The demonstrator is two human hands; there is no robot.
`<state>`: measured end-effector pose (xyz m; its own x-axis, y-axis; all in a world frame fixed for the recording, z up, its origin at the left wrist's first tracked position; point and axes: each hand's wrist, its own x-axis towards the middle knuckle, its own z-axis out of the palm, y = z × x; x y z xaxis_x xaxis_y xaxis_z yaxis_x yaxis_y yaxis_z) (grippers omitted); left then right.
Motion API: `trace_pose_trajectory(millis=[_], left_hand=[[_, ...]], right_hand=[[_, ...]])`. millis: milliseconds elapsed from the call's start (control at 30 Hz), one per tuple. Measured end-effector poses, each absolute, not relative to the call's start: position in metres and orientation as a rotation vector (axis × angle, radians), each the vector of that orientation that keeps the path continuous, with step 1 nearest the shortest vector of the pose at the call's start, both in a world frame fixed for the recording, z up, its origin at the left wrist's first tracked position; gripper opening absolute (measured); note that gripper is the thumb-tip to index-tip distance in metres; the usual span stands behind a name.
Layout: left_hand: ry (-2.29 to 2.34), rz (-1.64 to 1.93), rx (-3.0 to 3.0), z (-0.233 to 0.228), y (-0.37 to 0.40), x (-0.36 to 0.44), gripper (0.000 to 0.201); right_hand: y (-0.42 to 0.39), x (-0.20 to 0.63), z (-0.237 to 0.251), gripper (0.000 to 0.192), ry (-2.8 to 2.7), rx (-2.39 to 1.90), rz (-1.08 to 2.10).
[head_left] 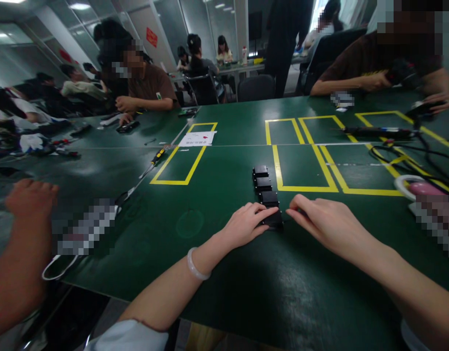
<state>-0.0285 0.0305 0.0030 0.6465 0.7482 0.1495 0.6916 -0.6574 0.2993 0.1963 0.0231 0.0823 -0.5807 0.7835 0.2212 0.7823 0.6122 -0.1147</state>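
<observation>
Several small black box-shaped blocks (263,184) stand in a row on the green table, running away from me. The nearest black block (275,222) lies under my left hand (244,224), its fingers reaching over the top and its thumb against the near side. Just right of that block is my right hand (321,219), with thumb and forefinger pinched together. Whatever those fingertips hold, if anything, is too small to make out. A pale bracelet (197,264) circles my left wrist.
Yellow tape outlines (308,189) mark the table beyond the blocks. A screwdriver (158,156) and a paper sheet (197,139) lie left. Black cables (383,155) and a white ring-shaped thing (403,184) are at right. Another person's arm (27,243) reaches in from the left; co-workers sit opposite.
</observation>
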Motion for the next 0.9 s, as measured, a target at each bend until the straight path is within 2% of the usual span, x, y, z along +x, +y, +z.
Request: trace_pose_trajectory(millis=[233, 500, 733, 900], left_hand=[[1.176, 0.378, 2.645, 0.004, 0.031, -0.029, 0.053], [1.190, 0.377, 2.648, 0.003, 0.030, -0.029, 0.053], [1.169, 0.373, 2.652, 0.004, 0.031, -0.030, 0.055], [1.185, 0.379, 2.650, 0.002, 0.030, -0.029, 0.054]], right_hand=[[0.024, 0.197, 0.087, 0.011, -2.583, -1.148, 0.181], [0.030, 0.196, 0.079, 0.031, -2.577, -1.152, -0.018], [0.034, 0.200, 0.084, 0.012, -2.585, -1.154, 0.132], [0.032, 0.199, 0.083, 0.028, -2.612, -1.143, 0.011]])
